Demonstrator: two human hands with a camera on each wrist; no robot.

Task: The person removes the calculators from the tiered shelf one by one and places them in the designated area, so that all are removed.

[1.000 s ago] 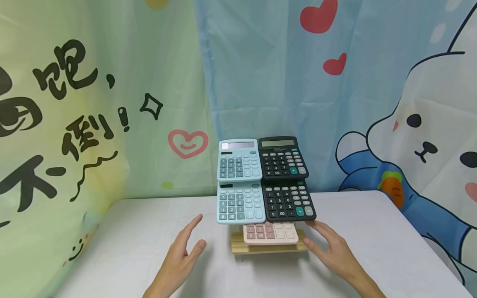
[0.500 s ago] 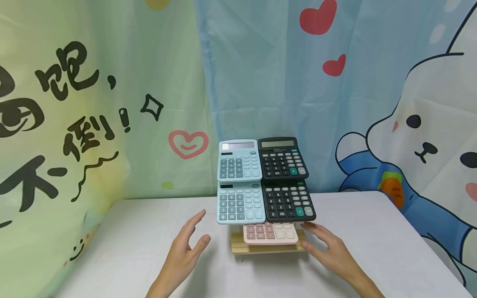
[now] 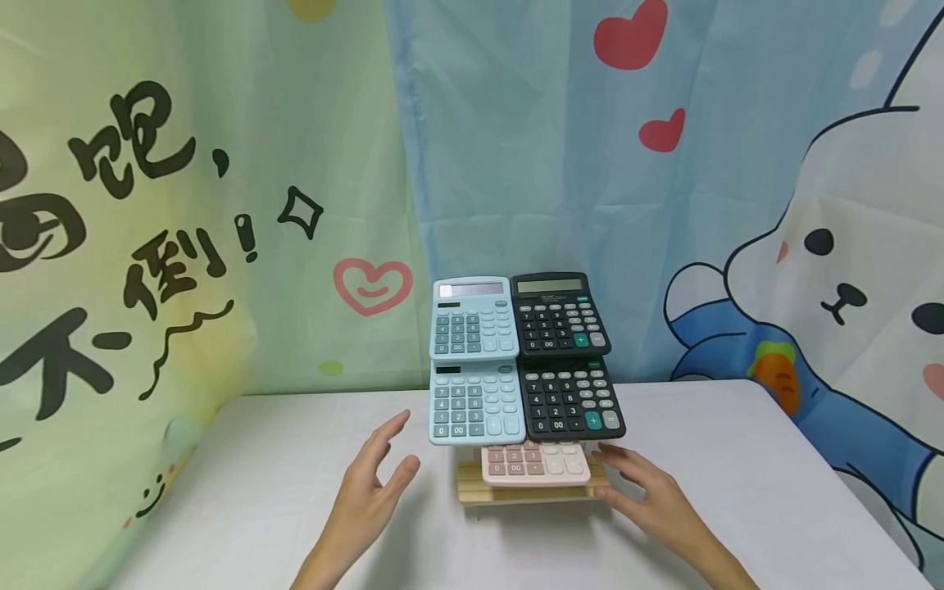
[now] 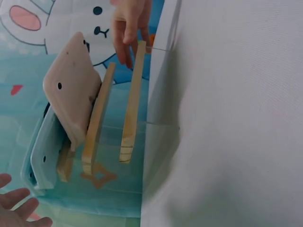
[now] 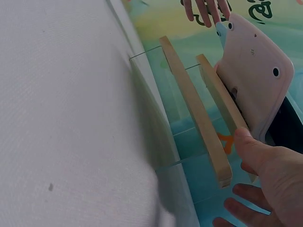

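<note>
- Head view: the left hand (image 3: 363, 501) hangs left of the calculators, well spread between thumb and fingers, with nothing in its grasp and clearly apart from the display.
- The right hand (image 3: 652, 498) has its fingers loosely extended and holds nothing visible; its fingertips lie at the right end of the wooden rack (image 3: 469, 487), perhaps touching it.
- The pink calculator (image 3: 537, 468) is lowest and nearest on the rack. Behind and above it stand two tiers: the lower blue calculator (image 3: 477, 403) and upper blue calculator (image 3: 474, 321) on the left, the lower black calculator (image 3: 571, 401) and upper black calculator (image 3: 560, 318) on the right.
- Each pair sits close side by side, so a knock on one could well shove its neighbour; a bump from the right hand might jolt the whole rack.
- Left wrist view: the pink calculator leans back, tilted, with wooden slats (image 4: 132, 104) beneath and in front. It looks merely propped, so a tug forward could tip it off.
- Right wrist view: the right thumb (image 5: 244, 138) lies at or just before a slat's end; contact cannot be told. An inward push there could slide the slat or unseat the pink calculator.
</note>
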